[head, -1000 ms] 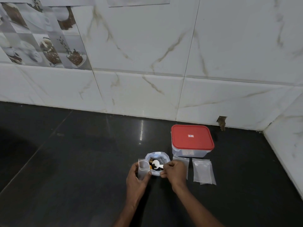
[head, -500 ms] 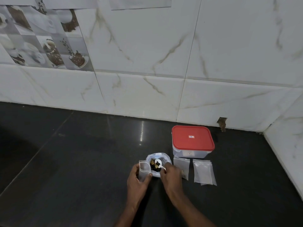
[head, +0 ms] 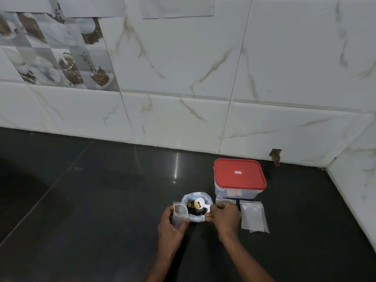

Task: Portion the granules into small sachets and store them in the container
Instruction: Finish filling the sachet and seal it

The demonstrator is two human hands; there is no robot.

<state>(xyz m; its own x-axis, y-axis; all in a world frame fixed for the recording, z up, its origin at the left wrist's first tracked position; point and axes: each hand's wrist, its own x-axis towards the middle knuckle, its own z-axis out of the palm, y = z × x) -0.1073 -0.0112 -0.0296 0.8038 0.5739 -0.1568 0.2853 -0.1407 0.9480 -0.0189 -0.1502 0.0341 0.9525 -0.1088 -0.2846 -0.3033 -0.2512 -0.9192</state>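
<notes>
Left grip [head: 171, 224] around sachet [head: 180, 213], right grip [head: 223, 216] around scoop [head: 200, 203]

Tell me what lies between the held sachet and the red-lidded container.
In the head view, the open bag of granules lies between sachet and container; the right hand pinches the white scoop over its mouth.

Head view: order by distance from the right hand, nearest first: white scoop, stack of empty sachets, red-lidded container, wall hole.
1. white scoop: pinched by its handle in the right hand.
2. stack of empty sachets: lying just right of the hand.
3. red-lidded container: behind the hand, farther back.
4. wall hole: at the tile base, behind-right of the container.
</notes>
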